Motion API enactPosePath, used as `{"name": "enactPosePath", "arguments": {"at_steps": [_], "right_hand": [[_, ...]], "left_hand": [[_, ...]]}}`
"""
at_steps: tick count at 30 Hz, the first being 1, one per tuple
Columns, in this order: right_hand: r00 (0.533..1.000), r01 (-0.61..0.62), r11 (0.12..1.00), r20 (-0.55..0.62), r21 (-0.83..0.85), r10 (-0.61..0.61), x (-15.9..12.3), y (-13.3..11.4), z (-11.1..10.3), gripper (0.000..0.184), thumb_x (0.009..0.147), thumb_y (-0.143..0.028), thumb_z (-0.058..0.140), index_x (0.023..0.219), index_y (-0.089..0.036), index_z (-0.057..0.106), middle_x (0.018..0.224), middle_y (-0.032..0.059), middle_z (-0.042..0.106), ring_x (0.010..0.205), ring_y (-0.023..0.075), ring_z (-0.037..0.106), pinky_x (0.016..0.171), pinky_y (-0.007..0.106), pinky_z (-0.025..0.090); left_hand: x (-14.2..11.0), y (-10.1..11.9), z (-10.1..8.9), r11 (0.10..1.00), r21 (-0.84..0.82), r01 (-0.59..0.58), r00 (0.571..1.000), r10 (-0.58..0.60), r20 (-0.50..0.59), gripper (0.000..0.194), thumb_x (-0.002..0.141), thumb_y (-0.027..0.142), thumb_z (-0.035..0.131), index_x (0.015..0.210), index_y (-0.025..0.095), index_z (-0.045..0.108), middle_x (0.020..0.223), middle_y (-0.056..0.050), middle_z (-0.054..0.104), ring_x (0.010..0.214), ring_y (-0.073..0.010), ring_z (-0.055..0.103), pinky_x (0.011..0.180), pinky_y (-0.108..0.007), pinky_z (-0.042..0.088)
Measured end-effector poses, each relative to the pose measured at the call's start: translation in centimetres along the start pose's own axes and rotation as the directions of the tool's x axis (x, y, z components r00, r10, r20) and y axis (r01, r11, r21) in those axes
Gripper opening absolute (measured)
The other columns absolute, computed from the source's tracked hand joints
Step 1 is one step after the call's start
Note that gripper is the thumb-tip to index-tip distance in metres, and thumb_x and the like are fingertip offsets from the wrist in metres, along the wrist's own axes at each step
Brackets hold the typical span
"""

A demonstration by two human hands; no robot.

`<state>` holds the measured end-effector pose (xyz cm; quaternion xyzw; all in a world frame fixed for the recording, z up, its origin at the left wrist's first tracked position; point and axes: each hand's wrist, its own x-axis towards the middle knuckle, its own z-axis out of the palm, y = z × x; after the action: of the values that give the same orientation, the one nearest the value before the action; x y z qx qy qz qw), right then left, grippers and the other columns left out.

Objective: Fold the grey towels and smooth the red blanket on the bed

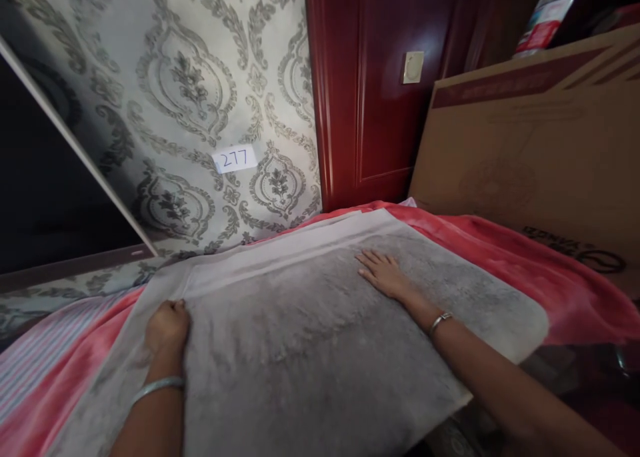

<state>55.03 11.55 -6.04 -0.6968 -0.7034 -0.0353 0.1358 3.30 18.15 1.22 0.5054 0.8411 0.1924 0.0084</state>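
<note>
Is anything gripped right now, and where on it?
Grey fabric: the left hand appears to grip its upper layer's left edge, near the far corner; the right hand lies flat on top.

Cardboard box point(530, 150), plastic bottle point(550, 17), patterned wallpaper point(200, 77)

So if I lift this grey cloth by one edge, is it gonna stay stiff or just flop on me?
Probably flop: wrinkles run across the grey cloth between the left hand and right hand. It may feel fairly heavy, since it spreads wide and looks plush. It seems unlikely to roll, lying spread out.
</note>
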Motion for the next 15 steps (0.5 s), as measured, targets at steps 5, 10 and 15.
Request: {"name": "enactPosePath", "arguments": {"at_steps": [5,10,15], "right_hand": [[1.0,0.014,1.0,-0.021,0.001,-0.014,0.1,-0.2,-0.1,0.056,0.104,-0.051,0.029,0.153,-0.028,0.044,0.159,0.0087,0.037,0.147,0.0312,0.031,0.117,0.058,0.026],[0.995,0.045,0.999,-0.088,0.017,-0.043,0.2,-0.5,-0.5,0.062,0.103,-0.05,0.034,0.16,-0.027,0.028,0.166,0.0112,0.016,0.15,0.0311,0.024,0.117,0.057,0.026],[0.99,0.13,0.986,0.031,0.108,-0.134,1.7,0.6,-1.0,0.06,0.099,-0.052,0.045,0.153,-0.028,0.043,0.161,0.0071,0.032,0.147,0.0306,0.03,0.118,0.055,0.027]], "left_hand": [[-0.2,2.0,-1.3,0.996,0.067,-0.064,0.998,0.064,0.003,0.053,0.09,0.033,0.04,0.122,0.0,0.066,0.114,-0.029,0.068,0.11,-0.0396,0.065,0.085,-0.044,0.053],[-4.0,8.7,0.2,0.847,0.183,-0.499,0.858,0.512,-0.03,0.065,0.094,0.038,0.036,0.149,0.004,0.042,0.155,-0.024,0.041,0.145,-0.0361,0.036,0.116,-0.05,0.033],[-7.2,11.9,4.6,0.735,0.165,-0.657,0.749,0.613,0.253,0.063,0.096,0.045,0.034,0.155,0.022,0.036,0.165,-0.011,0.027,0.153,-0.0328,0.021,0.119,-0.061,0.021]]}}
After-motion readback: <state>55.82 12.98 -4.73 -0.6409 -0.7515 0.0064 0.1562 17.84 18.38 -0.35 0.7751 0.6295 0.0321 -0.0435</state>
